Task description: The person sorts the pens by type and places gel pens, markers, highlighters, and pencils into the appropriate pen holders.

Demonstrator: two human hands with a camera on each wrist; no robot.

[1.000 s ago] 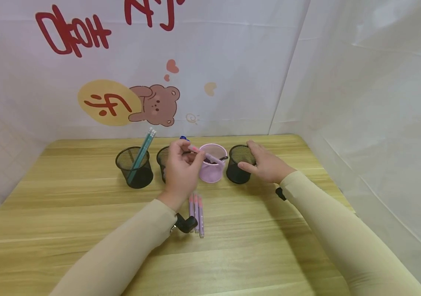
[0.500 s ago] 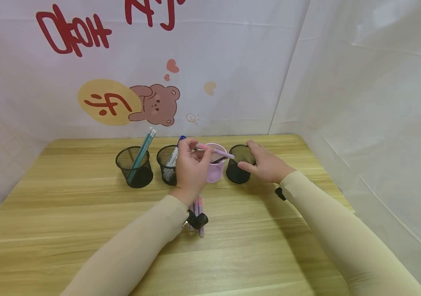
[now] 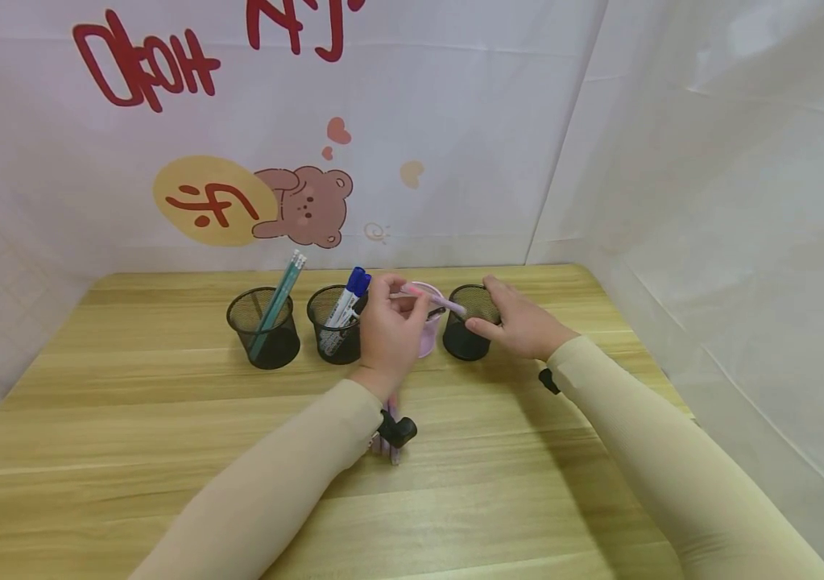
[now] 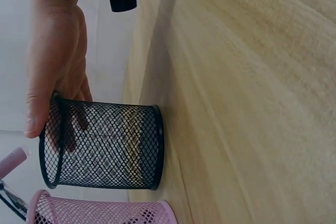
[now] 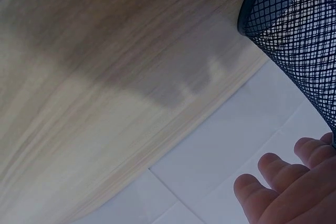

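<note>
My left hand (image 3: 391,334) pinches a pink-and-purple marker pen (image 3: 448,304) between thumb and fingers. The pen slants across the pink mesh pen holder (image 3: 428,340), its far end at the rim of the rightmost black mesh pen holder (image 3: 465,345). My right hand (image 3: 527,324) grips that black holder near its top, thumb on the near side and fingers round the far side. In the left wrist view the marker's end (image 4: 14,161) shows beside the black holder's rim. More purple markers (image 3: 393,451) lie on the table, partly hidden under my left wrist.
Left of the pink holder, a black mesh holder (image 3: 335,350) contains blue-capped markers (image 3: 354,286). Another black mesh holder (image 3: 274,350) at the far left contains green pencils (image 3: 283,294). A white printed sheet (image 3: 455,161) stands behind the wooden table (image 3: 165,435).
My left hand has carried the marker pen rightward, from over the pink holder to the rightmost black holder's rim. The blue-capped markers have come into view. My right hand stays in place.
</note>
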